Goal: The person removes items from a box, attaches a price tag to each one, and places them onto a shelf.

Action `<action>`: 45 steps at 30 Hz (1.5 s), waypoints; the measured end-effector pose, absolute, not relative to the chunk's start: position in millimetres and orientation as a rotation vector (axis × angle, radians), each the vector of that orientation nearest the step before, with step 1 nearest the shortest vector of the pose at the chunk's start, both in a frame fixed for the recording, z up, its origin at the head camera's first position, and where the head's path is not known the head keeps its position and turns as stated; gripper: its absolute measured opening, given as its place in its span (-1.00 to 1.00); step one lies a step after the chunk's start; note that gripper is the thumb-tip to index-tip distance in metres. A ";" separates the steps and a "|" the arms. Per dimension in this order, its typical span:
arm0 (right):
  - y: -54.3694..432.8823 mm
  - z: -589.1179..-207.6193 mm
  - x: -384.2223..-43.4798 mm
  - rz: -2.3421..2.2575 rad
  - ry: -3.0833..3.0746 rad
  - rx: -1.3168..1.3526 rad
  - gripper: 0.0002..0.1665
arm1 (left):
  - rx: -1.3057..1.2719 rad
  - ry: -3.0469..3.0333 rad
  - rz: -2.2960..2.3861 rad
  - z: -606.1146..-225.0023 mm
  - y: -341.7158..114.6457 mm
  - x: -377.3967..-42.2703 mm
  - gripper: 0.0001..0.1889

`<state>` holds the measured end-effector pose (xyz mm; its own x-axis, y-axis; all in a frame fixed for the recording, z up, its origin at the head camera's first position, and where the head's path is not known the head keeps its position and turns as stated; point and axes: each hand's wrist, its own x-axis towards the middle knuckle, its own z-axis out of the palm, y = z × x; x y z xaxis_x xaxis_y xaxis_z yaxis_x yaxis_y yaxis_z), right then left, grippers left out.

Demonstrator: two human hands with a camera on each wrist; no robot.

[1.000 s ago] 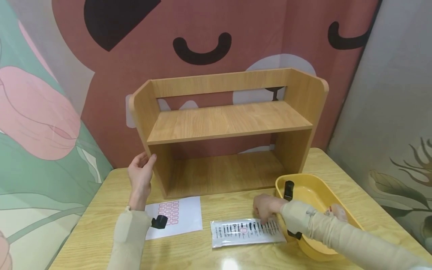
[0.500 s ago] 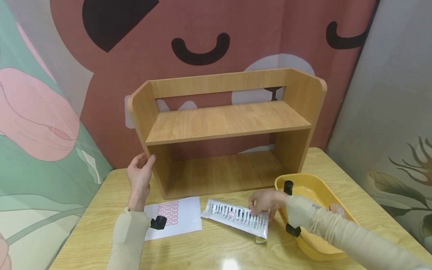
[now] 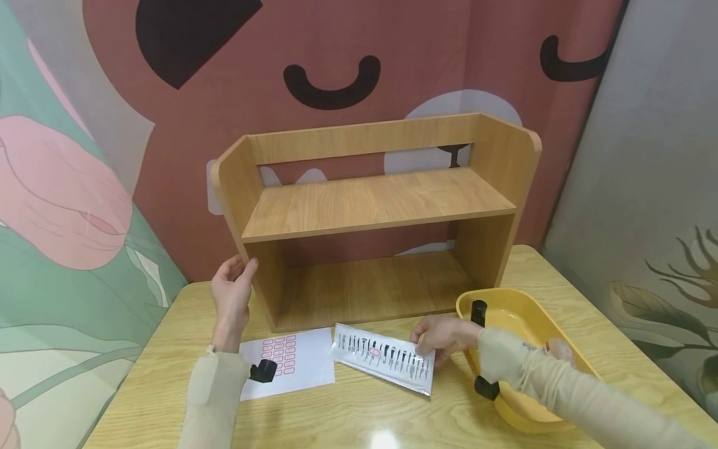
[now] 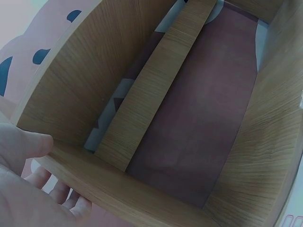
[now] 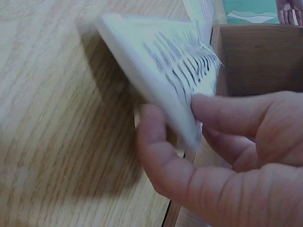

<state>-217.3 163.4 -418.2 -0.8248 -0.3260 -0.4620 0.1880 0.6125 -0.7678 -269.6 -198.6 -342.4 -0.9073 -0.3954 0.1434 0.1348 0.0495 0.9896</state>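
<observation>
A two-tier wooden desk shelf [image 3: 381,199] stands at the back of the table. At its left side panel is my left hand [image 3: 231,290], thumb on the inner side and fingers outside, gripping the front edge; the left wrist view shows this thumb [image 4: 38,144] on the wood. My right hand [image 3: 445,337] pinches the right end of a flat, shiny white packet [image 3: 381,358] printed with rows of black tool-like shapes. In the right wrist view the packet [image 5: 156,56] is tilted up from the table between thumb and fingers. Its contents are hidden.
A white sheet [image 3: 314,362] with red printed boxes lies front left, its edge near the packet. To the right, a yellow tub [image 3: 513,296] holds a clear-wrapped item [image 3: 559,350]. Bare wood table [image 3: 320,418] shows at the front. A patterned cloth [image 3: 336,31] hangs behind.
My right hand has taken hold of the packet, which has turned and shifted left and back towards the paper sheet. The left hand has stayed on the shelf.
</observation>
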 end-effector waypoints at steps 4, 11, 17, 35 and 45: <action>162.1 -419.4 -215.1 -1.184 2.290 -0.108 -0.93 | 0.268 -1.957 -1.905 -343.2 -198.4 -270.2 -0.50; 157.8 -419.8 -212.1 -1.222 2.319 -0.049 -0.95 | 0.268 -1.954 -1.921 -343.6 -199.5 -270.4 -0.49; 157.9 -422.8 -213.1 -1.322 2.314 -0.049 -0.85 | 0.265 -1.942 -1.915 -343.9 -199.0 -270.9 -0.50; 165.7 -420.9 -220.2 -1.485 2.472 -0.411 -0.75 | 0.270 -1.946 -1.921 -344.1 -198.4 -270.6 -0.48; 170.8 -414.1 -226.7 -1.509 2.399 -0.621 -0.89 | 0.245 -1.956 -1.923 -343.9 -197.9 -268.1 -0.48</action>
